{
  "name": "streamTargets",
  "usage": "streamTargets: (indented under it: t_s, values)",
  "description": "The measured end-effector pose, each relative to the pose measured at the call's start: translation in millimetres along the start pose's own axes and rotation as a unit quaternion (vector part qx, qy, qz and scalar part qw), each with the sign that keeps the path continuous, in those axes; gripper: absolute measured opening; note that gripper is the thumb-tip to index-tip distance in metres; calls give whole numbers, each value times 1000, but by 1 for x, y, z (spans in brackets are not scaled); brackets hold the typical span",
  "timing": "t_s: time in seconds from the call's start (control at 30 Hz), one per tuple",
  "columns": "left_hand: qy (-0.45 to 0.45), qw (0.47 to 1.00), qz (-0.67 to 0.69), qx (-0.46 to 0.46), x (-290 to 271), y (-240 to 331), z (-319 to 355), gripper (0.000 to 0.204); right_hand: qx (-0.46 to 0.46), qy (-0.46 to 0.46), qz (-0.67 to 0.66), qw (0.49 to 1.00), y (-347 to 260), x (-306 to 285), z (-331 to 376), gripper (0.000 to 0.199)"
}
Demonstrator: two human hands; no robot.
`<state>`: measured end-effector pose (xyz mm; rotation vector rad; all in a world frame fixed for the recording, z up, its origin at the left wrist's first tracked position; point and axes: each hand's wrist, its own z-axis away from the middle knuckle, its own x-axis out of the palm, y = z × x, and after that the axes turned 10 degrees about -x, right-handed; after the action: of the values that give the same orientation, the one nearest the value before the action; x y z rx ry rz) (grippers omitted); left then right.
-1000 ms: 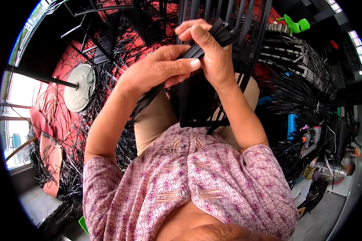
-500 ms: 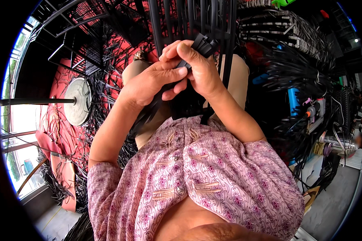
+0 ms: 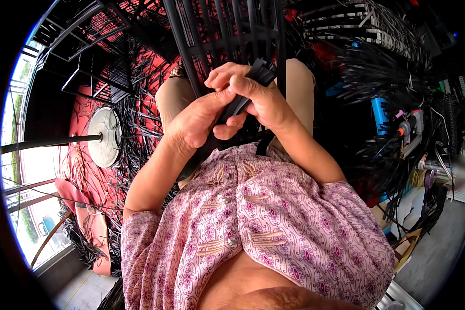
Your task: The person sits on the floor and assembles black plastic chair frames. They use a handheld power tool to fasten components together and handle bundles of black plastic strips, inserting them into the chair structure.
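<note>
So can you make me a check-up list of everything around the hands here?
Surface: red floor, mostly covered by strips.
Job's things: bundle of black strips, gripped in both hands above the lap.
Clutter: loose black strips; round white disc on a pole.
Grippers: left hand and right hand both closed on the bundle.
Cables: nothing seen.
Surroundings: black metal frame ahead; window at left; stacked black strips at right.
</note>
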<state>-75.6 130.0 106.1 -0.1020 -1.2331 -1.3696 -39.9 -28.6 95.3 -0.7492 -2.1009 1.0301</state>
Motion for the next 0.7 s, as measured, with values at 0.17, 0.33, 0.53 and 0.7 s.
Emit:
streamTargets:
  t_s: [0.17,0.33,0.53,0.7]
  values:
    - [69,995,-65,-9,4,-9,-3,36,70,63,35,995,-10,-10,26,45]
    - [97,972,-197,86,8,-8,-5,29,91,163,9,982,-16,-12,47,54]
    - [200,934,-227,191,7,11,8,18,-23,266,147,953,-21,-34,46,46]
    - [226,915,-246,227,-7,16,7,25,-3,261,106,960,-21,-33,37,29]
